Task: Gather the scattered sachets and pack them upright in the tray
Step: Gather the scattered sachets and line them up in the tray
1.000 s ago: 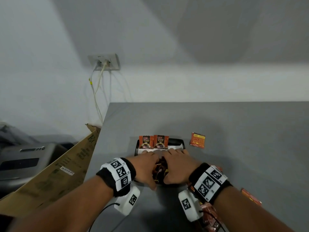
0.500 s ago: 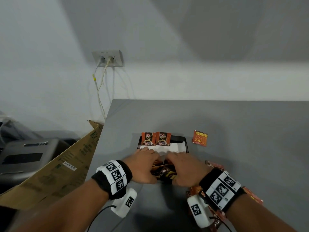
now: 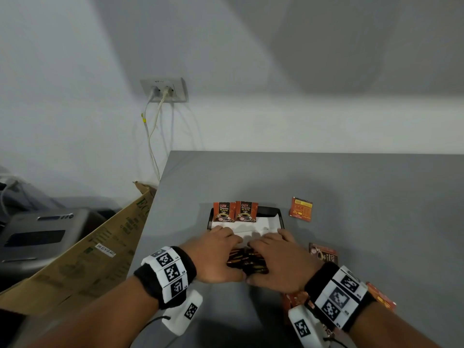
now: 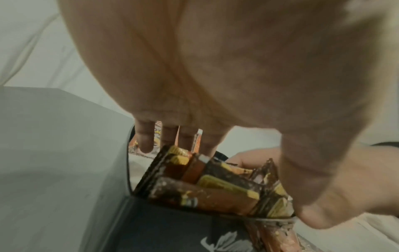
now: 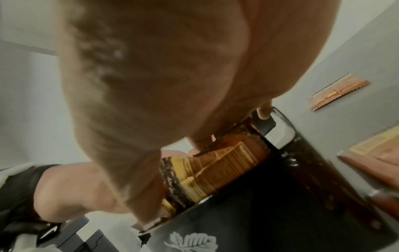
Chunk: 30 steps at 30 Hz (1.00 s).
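Note:
A black tray (image 3: 270, 211) with a white lining stands on the grey table. Two orange-and-black coffee sachets (image 3: 234, 212) lean upright at its far left end. At the tray's near end a bundle of sachets (image 3: 244, 261) stands on edge. My left hand (image 3: 216, 254) and right hand (image 3: 276, 259) hold it from both sides, fingers behind it and thumbs in front. The left wrist view shows the bundle (image 4: 205, 187) inside the tray wall (image 4: 172, 225). The right wrist view shows the bundle (image 5: 222, 167) under my palm.
Loose sachets lie on the table: one right of the tray (image 3: 301, 209), one by my right hand (image 3: 324, 254), others under my right wrist (image 3: 293, 300). The table's left edge (image 3: 150, 222) drops to a cardboard box (image 3: 95, 249) and a printer (image 3: 37, 237).
Both hands have drawn slightly apart over the bundle, so more of the sachets' top edges show between them. The right wrist has shifted right.

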Available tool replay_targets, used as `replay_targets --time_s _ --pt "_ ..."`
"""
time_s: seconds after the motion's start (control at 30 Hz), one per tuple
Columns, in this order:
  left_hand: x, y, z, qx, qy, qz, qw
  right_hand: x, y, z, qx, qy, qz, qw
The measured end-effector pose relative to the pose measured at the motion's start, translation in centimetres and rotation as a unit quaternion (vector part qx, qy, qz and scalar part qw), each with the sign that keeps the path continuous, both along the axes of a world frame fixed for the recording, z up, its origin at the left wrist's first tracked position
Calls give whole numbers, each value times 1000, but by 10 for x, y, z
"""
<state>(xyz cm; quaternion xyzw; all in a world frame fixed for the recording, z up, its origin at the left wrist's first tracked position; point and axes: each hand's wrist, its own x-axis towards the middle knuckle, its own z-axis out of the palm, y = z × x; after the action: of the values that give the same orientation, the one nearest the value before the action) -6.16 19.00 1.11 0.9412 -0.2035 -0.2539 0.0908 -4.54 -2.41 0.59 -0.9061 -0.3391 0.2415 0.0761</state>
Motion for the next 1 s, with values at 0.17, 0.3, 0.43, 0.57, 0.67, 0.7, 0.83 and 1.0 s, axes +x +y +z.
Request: replay_targets --time_s 0.17,0.3,0.43,0.57,0.67,0.7,0.83,1.0 --pt "-4 7 4 -76 70 46 994 -7 -4 1 7 -20 -43 999" --pt "-7 8 2 -67 50 32 996 -10 -3 -4 -28 -17 -22 999" --pt "-2 9 5 -128 32 69 989 -8 -6 -7 -4 -39 -47 998" --pt "4 7 10 -117 10 77 990 -7 -10 -10 10 -33 -44 998" --pt "10 0 12 -124 1 84 989 -8 -16 -7 47 -7 -72 996" --pt "13 -4 14 -136 -6 82 987 -6 -20 -3 73 4 -96 993" --pt "25 -44 32 -174 -44 85 980 13 -60 5 144 7 -238 961" --pt "25 -127 44 -196 -15 42 980 26 -125 -16 23 61 -274 959"
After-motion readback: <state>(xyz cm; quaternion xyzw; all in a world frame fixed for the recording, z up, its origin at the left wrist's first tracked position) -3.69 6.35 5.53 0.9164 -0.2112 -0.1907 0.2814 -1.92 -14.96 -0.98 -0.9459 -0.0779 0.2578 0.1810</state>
